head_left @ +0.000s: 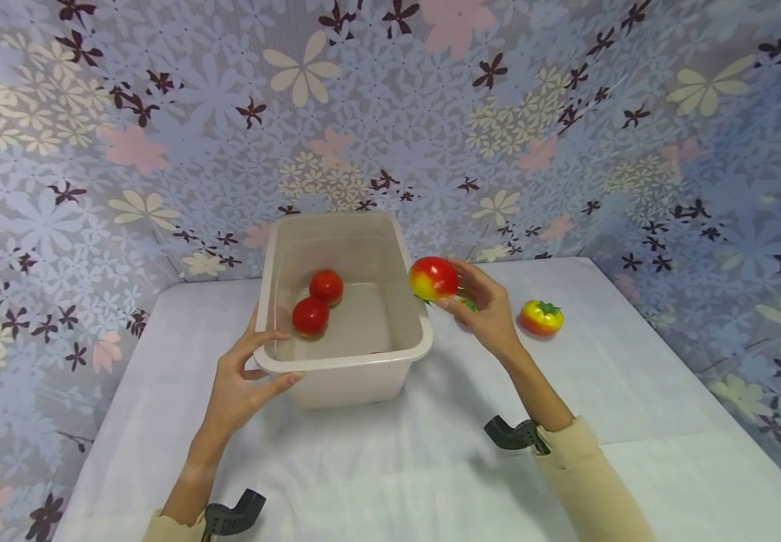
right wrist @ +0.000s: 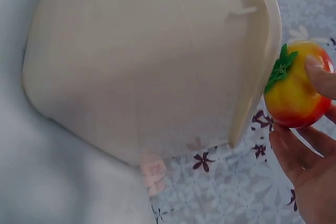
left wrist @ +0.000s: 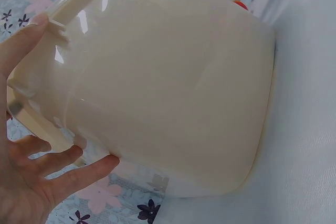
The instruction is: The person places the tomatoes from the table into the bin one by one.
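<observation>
A beige plastic bin [head_left: 346, 380] stands on the table, and my left hand [head_left: 241, 380] grips its near left corner, thumb along the front and a finger over the rim. In the left wrist view the left fingers [left wrist: 86, 176] lie against the bin's side. My right hand [head_left: 485, 309] holds a red and yellow toy tomato [head_left: 433, 277] at the height of the bin's right rim. Its green leafy top [right wrist: 282, 68] faces the bin in the right wrist view. Inside the bin lie two red tomatoes [head_left: 310, 317], with a sliver of red showing behind the front wall.
Right of the right hand, a yellow and red tomato [head_left: 541, 318] sits on the white-covered table [head_left: 634, 361]. Another green-topped thing [head_left: 468, 304] is mostly hidden behind that hand. A flowered cloth [head_left: 376, 113] hangs close behind the table and along its sides.
</observation>
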Demonstrator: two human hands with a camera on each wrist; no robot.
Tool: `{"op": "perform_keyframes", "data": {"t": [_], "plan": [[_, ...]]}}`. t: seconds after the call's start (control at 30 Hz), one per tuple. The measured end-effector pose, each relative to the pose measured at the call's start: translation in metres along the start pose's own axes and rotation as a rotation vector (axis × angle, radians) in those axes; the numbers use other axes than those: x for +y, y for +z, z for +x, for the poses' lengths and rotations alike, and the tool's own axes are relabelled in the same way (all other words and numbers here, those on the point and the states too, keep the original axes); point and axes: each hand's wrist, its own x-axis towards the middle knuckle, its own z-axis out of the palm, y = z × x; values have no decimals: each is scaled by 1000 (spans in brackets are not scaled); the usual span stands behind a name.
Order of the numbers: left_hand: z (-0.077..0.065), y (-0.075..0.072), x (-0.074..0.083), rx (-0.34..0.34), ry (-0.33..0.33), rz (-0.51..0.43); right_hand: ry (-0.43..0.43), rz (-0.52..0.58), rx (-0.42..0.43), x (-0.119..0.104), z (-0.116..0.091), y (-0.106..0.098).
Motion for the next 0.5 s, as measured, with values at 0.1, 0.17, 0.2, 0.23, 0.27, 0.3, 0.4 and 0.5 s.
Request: {"op": "perform_keyframes", "data": {"t": [0.1, 0.17, 0.2, 0.23, 0.27, 0.3, 0.4, 0.5], "plan": [[0, 0, 0, 0, -9, -1, -8, 12, -6, -3, 2, 6], [0, 0, 0, -1, -16, 3, -12, 42, -18, -5, 3, 9], [0, -1, 1, 0, -19, 8, -15, 53, -22, -6, 4, 11], [0, -1, 1, 1, -21, 17, -17, 66, -28, -7, 4, 13], [0, -1, 1, 1, -22, 23, -18, 76, -35, -9, 5, 15], [0, -1, 1, 0, -24, 26, -16, 80, -45, -10, 5, 16], [0, -1, 1, 1, -20, 39, -15, 54, -75, -13, 6, 21], [0, -1, 1, 1, -6, 56, -5, 21, -98, -15, 7, 25]]}}
